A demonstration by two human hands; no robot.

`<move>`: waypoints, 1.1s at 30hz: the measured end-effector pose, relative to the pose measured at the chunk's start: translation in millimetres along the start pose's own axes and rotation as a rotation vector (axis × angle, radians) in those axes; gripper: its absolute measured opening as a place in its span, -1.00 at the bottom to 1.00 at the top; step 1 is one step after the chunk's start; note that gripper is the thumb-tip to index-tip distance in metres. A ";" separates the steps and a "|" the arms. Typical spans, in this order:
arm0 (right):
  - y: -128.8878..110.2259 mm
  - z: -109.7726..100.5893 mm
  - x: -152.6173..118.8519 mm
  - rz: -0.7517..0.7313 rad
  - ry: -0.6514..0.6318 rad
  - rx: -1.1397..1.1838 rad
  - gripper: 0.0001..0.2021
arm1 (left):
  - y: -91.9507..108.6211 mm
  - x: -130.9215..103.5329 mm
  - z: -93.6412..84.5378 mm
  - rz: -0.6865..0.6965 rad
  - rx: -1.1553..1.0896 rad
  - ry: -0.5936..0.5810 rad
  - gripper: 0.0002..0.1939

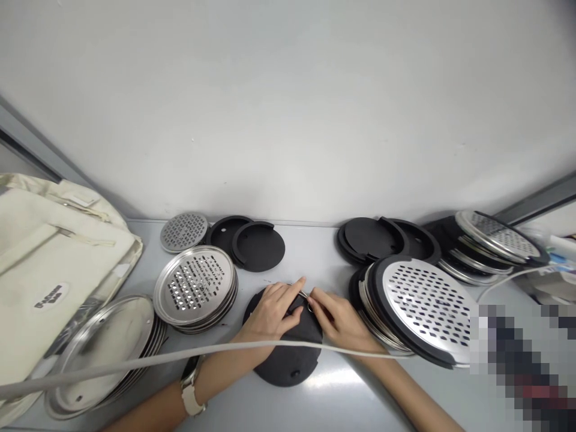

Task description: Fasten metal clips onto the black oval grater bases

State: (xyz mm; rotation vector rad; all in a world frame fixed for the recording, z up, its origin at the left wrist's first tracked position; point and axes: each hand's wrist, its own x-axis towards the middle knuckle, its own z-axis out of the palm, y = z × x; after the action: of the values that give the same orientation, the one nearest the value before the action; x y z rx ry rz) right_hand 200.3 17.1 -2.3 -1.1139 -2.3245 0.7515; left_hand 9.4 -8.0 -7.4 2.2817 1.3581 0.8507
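Note:
A round black disc lies flat on the table under both hands. My left hand rests on its upper left part, fingers stretched out, thumb and index finger apart. At the disc's far edge the fingertips of my right hand pinch a thin, shiny metal piece. A small ring shape shows beneath those fingers; its kind is too small to make out. The left index fingertip is close to or touching the metal piece. Part of the disc is hidden by the hands.
Stacked perforated metal discs and plain metal plates stand left, beside a cream bag. Black rings and lids lie behind. Black-rimmed grater discs are piled right. A pale cable crosses in front of the arms.

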 end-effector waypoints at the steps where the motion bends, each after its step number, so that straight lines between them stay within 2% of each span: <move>1: -0.2 -0.1 0.1 0.006 -0.004 0.007 -0.77 | 0.1 -0.4 -0.2 -0.015 0.009 0.000 -0.44; 3: -0.6 -0.1 0.4 0.016 -0.013 0.012 -0.76 | 0.2 -0.6 -0.2 -0.033 0.020 -0.001 -0.44; 10: -1.5 -0.8 0.6 -0.021 -0.024 -0.060 -0.78 | -0.6 3.2 1.0 -0.015 -0.075 0.010 -0.69; 14: -1.1 -1.6 0.5 -0.018 -0.039 -0.081 -0.79 | -0.2 3.4 -0.6 -0.038 -0.120 0.006 -0.70; 23: -0.6 -1.9 0.2 -0.031 -0.033 -0.065 -0.79 | 3.8 3.3 -5.3 -0.042 -0.057 -0.027 -0.72; 33: 0.1 -3.9 0.9 -0.013 -0.108 -0.038 -0.82 | -2.0 1.4 1.6 0.006 0.001 -0.021 -0.72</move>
State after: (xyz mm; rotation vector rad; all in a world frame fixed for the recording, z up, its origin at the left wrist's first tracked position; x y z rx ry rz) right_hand 202.2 18.9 0.7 -1.0985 -2.4421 0.7839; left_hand 9.6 -5.8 -9.3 2.2902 1.3438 0.8258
